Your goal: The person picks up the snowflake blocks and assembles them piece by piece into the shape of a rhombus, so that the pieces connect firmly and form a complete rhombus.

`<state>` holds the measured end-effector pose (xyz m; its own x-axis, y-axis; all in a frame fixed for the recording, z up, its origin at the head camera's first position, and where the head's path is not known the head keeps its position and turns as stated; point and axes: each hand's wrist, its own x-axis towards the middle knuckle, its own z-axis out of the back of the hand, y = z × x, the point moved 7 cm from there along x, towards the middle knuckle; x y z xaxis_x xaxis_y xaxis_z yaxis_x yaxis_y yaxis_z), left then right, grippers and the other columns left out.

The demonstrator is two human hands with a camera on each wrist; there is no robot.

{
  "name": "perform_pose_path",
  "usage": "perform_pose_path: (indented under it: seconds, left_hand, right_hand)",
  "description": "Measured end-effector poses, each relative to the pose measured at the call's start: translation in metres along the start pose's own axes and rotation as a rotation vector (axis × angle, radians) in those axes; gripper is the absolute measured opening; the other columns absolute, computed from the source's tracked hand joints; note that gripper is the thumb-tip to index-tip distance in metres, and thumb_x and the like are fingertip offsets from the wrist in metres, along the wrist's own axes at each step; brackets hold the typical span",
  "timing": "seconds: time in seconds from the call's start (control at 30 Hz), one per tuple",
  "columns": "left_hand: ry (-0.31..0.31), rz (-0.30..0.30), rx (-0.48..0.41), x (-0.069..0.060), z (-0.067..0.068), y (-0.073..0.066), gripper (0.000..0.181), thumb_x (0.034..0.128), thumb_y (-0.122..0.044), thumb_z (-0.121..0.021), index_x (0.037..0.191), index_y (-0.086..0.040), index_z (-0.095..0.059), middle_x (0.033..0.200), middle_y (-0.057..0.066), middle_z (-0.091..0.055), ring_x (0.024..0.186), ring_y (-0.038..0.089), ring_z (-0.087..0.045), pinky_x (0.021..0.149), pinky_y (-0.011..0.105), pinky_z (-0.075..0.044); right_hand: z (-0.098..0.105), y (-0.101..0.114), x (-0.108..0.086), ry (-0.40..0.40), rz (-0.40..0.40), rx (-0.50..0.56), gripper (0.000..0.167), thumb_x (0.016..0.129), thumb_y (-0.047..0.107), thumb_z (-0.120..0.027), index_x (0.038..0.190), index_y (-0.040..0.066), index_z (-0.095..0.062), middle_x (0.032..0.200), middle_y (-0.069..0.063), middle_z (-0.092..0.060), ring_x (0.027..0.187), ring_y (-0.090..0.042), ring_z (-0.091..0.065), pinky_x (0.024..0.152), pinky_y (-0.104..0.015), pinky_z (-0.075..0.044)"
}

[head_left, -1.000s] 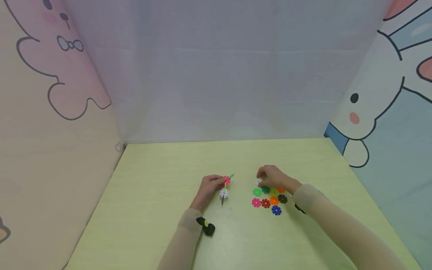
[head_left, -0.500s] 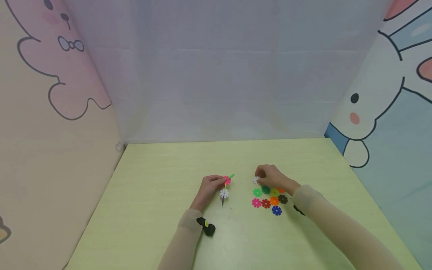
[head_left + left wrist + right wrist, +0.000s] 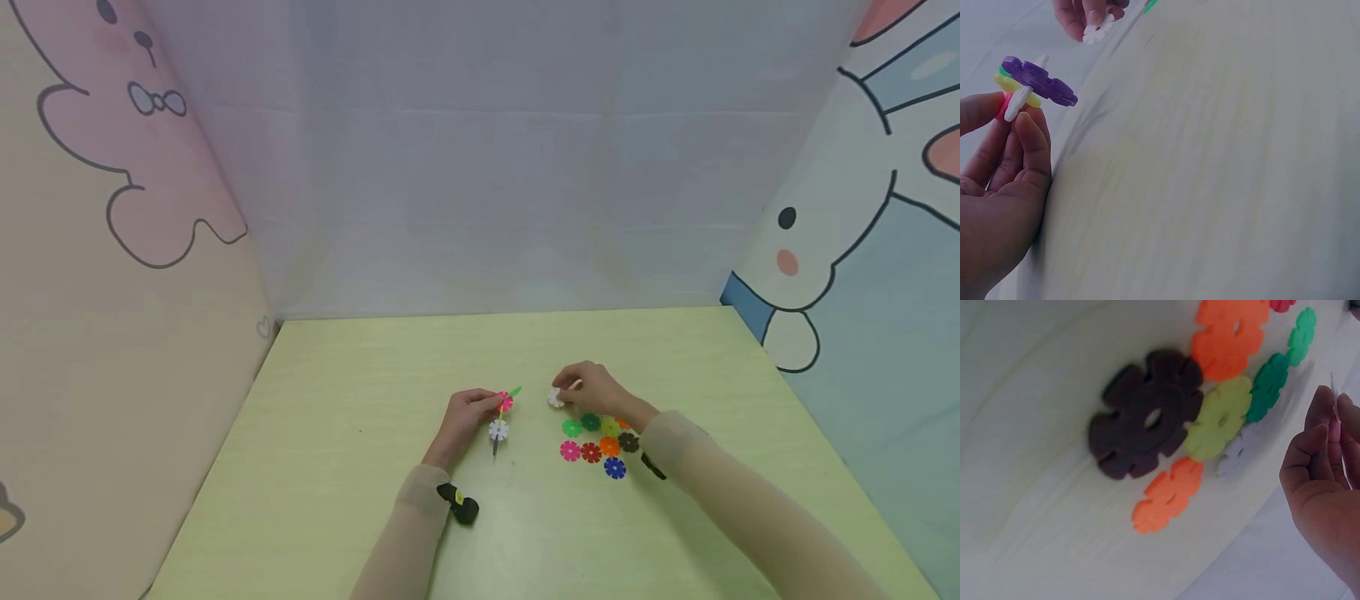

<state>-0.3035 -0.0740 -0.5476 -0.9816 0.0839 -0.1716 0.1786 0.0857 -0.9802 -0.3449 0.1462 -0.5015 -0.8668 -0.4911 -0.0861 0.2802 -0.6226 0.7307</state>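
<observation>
Pale tabletop [image 3: 375,367], notched discs [image 3: 610,447], pinching hands [image 3: 461,423] [image 3: 600,392]

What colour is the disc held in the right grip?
White. The disc shows best in the left wrist view; the right wrist view catches it edge-on.

The left grip [image 3: 460,421] partly hides the pink disc [image 3: 507,403] it pinches.

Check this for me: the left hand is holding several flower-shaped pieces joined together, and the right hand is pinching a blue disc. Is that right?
Not quite: the right hand is pinching a white disc, not a blue one, as the head view shows. The left hand does hold the joined pieces.
</observation>
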Motion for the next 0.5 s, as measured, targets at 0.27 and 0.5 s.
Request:
perform_pose_path:
  seconds: [0.27,0.5]
  left_hand:
    - [-0.002,-0.007,0.002,-0.001,0.000,-0.001,0.015,0.0867,-0.011,-0.071,0.090,0.004,-0.071,0.078,0.008,-0.066,0.069,0.014,-0.058,0.065,0.025,-0.049]
    - [0.005,-0.012,-0.013,-0.002,0.000,-0.002,0.017,0.0862,-0.012,-0.072,0.091,0.004,-0.071,0.079,0.008,-0.066,0.070,0.015,-0.059,0.066,0.025,-0.049]
  right_hand:
    - [-0.003,0.018,0.004,-0.059,0.015,0.110,0.015,0.089,0.008,-0.069,0.103,0.002,-0.069,0.094,-0.005,-0.066,0.079,-0.017,-0.065,0.077,-0.034,-0.052]
    - [-0.007,0.025,0.009,-0.101,0.011,0.190,0.019,0.090,0.010,-0.068,0.107,0.002,-0.069,0.098,-0.007,-0.067,0.079,-0.017,-0.066,0.079,-0.034,-0.052]
